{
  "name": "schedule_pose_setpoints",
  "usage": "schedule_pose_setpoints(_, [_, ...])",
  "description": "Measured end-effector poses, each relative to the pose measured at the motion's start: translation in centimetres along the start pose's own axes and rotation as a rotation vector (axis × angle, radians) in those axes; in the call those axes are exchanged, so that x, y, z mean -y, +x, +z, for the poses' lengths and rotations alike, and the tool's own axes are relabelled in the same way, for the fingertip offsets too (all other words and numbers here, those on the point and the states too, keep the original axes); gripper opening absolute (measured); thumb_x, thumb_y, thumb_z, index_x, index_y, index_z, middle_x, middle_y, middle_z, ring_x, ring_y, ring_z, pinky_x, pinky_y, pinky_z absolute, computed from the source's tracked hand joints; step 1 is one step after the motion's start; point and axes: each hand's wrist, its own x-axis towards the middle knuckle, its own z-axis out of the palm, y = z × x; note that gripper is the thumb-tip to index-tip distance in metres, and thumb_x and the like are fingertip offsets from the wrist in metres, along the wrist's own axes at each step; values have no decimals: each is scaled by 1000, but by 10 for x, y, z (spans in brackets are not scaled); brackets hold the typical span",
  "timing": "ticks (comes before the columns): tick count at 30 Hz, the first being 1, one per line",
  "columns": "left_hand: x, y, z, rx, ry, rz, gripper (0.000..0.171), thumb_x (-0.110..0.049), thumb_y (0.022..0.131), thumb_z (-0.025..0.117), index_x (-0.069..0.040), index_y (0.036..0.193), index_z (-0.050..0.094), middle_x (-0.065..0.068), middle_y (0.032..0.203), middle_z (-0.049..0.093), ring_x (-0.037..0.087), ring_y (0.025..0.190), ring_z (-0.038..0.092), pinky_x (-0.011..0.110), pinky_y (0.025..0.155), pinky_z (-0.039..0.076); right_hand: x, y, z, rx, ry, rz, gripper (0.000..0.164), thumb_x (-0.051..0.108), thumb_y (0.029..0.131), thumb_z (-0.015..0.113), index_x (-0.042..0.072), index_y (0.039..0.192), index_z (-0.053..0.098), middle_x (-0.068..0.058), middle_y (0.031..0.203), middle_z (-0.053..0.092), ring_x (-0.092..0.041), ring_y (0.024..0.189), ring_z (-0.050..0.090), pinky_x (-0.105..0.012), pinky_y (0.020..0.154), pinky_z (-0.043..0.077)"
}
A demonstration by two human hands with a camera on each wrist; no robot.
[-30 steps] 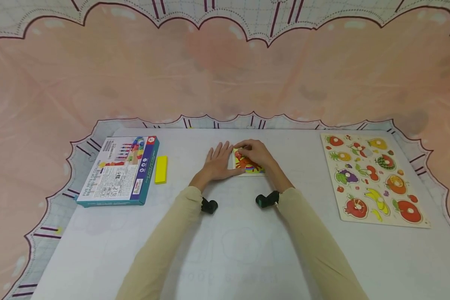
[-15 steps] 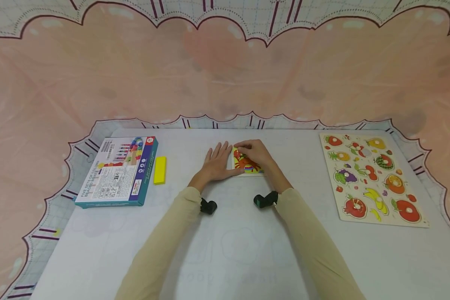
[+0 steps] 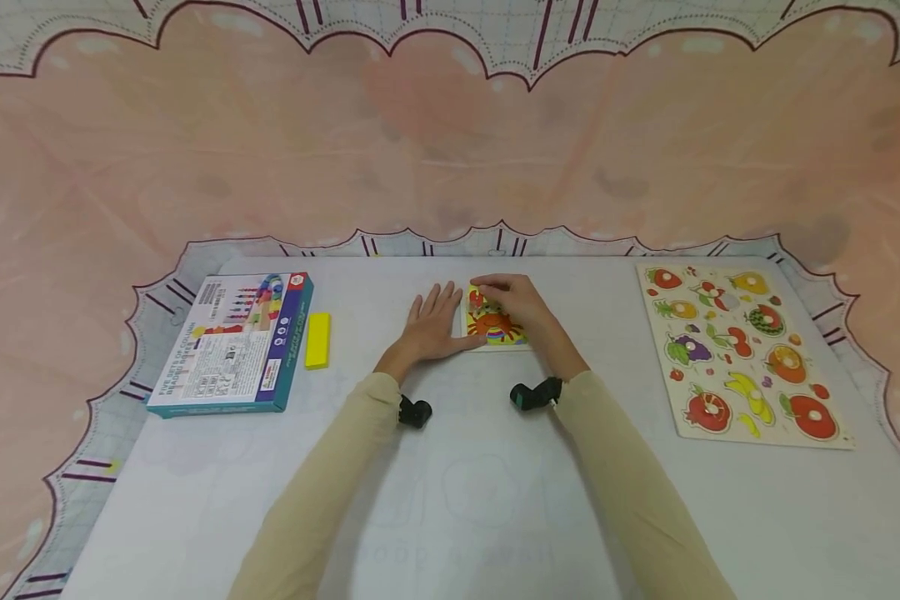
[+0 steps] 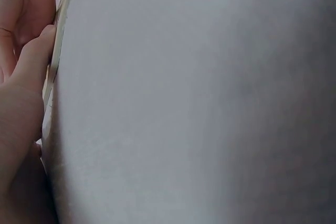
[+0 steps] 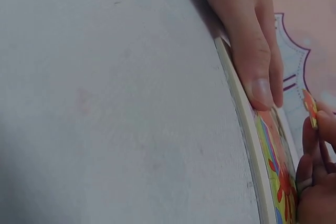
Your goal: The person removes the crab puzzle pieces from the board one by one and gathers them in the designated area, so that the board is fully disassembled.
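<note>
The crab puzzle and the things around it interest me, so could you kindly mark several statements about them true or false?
1. The left hand rests its thumb on the crab puzzle. True.
2. The fruit board lies between the two hands. False: it lies to the right of both.
3. The right hand pinches a small puzzle piece. True.
4. The box stands upright on its edge. False: it lies flat.
5. The yellow block lies between the box and the left hand. True.
</note>
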Motion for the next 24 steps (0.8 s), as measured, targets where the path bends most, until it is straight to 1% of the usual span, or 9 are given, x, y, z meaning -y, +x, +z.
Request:
schedule_pose_setpoints(3, [1,1,0,3,2,0,100,-69,87,49,-14,158,4,4,166,-5,25,153,-9,50,123,-7,1,-1,-2,-6,44,11,28,25,97,58,18,122,69,-4,134,62,-22,119,55,-35,106,45])
schedule_pose_setpoints(7, [0,1,0,5,3,4,101,-70,87,49,-14,158,4,4,166,-5,25,153,-9,49,123,-7,3,-3,-6,-14,66,-17,28,22,99,56,15,122,69,-7,133,62,-22,117,55,-34,107,45])
schedule_pose_setpoints(11, [0,2,-1,1,6,3,101,-70,87,49,-14,158,4,4,166,-4,25,154,-9,49,123,-7,4,-5,-12,-27,57,-31,29,23,99,55,14,123,68,-7,132,62,-22,109,54,-31,100,47])
schedule_pose_setpoints(13, [0,2,0,1,10,2,101,-70,87,50,-14,158,4,4,166,-4,25,154,-9,49,123,-7,4,-5,-15,-30,49,-34,29,23,99,55,14,125,67,-7,132,61,-21,109,54,-30,99,47])
schedule_pose_setpoints(20, [1,2,0,6,15,-5,101,-70,87,49,-14,158,3,4,166,-5,25,153,-10,49,123,-7,-2,-5,-25,-33,26,-60,31,22,100,54,10,126,65,-10,133,59,-22,116,54,-34,106,45])
schedule_pose_setpoints(24, [0,1,-1,9,5,-5,101,-70,87,49,-14,158,3,5,166,-5,24,153,-10,49,123,-7,-4,-6,-30,-38,26,-45,31,21,100,53,8,126,64,-11,134,59,-22,115,54,-34,107,45])
